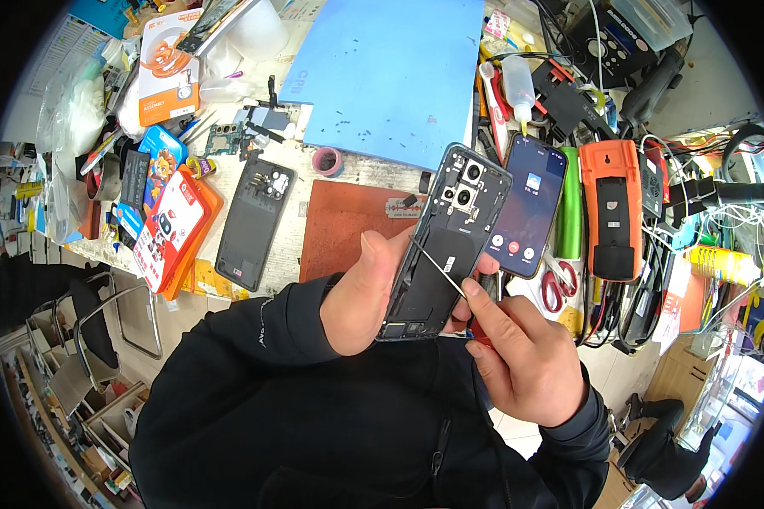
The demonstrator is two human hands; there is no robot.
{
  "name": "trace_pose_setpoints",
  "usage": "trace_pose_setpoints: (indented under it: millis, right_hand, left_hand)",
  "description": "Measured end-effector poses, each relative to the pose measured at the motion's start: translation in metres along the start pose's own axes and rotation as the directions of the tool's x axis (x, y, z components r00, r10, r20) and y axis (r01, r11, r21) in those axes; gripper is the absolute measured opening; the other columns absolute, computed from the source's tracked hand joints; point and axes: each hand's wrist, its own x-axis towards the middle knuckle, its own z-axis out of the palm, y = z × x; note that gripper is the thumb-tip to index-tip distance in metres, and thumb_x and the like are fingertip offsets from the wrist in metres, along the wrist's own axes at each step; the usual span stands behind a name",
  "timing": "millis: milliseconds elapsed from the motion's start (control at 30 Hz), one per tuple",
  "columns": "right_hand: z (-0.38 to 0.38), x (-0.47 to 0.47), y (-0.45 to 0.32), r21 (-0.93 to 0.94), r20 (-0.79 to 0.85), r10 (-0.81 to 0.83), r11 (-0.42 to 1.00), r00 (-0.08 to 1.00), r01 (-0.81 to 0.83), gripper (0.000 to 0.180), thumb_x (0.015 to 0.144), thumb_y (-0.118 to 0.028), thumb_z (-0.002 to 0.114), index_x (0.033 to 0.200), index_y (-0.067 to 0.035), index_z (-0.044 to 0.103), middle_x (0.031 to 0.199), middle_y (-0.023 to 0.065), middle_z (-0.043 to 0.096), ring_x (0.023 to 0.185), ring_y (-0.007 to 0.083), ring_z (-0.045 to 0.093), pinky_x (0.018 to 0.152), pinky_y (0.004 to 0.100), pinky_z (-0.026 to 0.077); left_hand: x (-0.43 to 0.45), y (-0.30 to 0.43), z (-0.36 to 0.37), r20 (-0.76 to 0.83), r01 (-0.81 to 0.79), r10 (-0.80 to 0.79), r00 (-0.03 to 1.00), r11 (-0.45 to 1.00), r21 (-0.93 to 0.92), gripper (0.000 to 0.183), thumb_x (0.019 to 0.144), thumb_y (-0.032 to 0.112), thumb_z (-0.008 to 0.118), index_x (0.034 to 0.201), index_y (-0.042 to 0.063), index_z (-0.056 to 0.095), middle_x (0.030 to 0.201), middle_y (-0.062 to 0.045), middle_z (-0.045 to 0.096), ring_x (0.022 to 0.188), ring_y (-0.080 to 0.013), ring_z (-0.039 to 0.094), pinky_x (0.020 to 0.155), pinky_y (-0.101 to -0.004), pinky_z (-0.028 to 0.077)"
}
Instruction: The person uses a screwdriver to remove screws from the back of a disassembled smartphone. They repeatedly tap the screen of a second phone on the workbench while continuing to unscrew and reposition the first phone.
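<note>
My left hand (363, 299) holds an opened smartphone body (461, 232) from its left side and from beneath, tilted above the workbench. The phone's inner side faces up, with camera modules at the top end and a dark flat sheet in its middle. Between thumb and fingers, my right hand (528, 356) grips a thin metal tool (442, 271). Its slender shaft crosses the phone, and the tip reaches the left edge. Whether it is one arm of tweezers cannot be made out. Under the phone's upper left lies a razor blade (404, 207) on a reddish-brown mat (350, 223).
Left of the mat lies a detached phone back panel (254, 226), with a circuit board (223, 140) beyond. A lit phone (528, 197), red-handled scissors (554, 289) and an orange-cased device (609, 210) crowd the right. A blue mat (388, 76) lies behind; another person (665, 452) is at lower right.
</note>
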Motion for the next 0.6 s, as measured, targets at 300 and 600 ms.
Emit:
trace_pose_setpoints:
  millis: [300, 600]
  right_hand:
    - [0.0009, -0.0006, -0.0006, -0.003, 0.001, -0.006, 1.0, 1.0, 0.006, 0.072, 0.094, 0.001, 0.078, 0.164, -0.001, 0.058, 0.104, 0.0153, 0.071, 0.076, 0.033, 0.072, 0.067, 0.0418, 0.061]
    - [0.0084, 0.0011, -0.0005, -0.026, -0.05, -0.03, 0.999, 0.998, 0.029, 0.072, 0.092, -0.007, 0.085, 0.161, -0.009, 0.063, 0.096, 0.0094, 0.06, 0.066, 0.0279, 0.067, 0.058, 0.0413, 0.059]
  left_hand:
    - [0.0011, 0.0031, 0.0024, -0.01, -0.003, 0.003, 1.0, 1.0, 0.025, 0.124, 0.089, 0.105, 0.037, 0.157, 0.002, 0.053, 0.128, -0.007, 0.069, 0.107, -0.0169, 0.069, 0.095, -0.0357, 0.06]
    - [0.001, 0.0032, 0.0011, -0.007, -0.018, 0.019, 1.0, 1.0, 0.015, 0.122, 0.089, 0.104, 0.04, 0.156, 0.002, 0.054, 0.13, -0.007, 0.068, 0.109, -0.0178, 0.07, 0.096, -0.0367, 0.06]
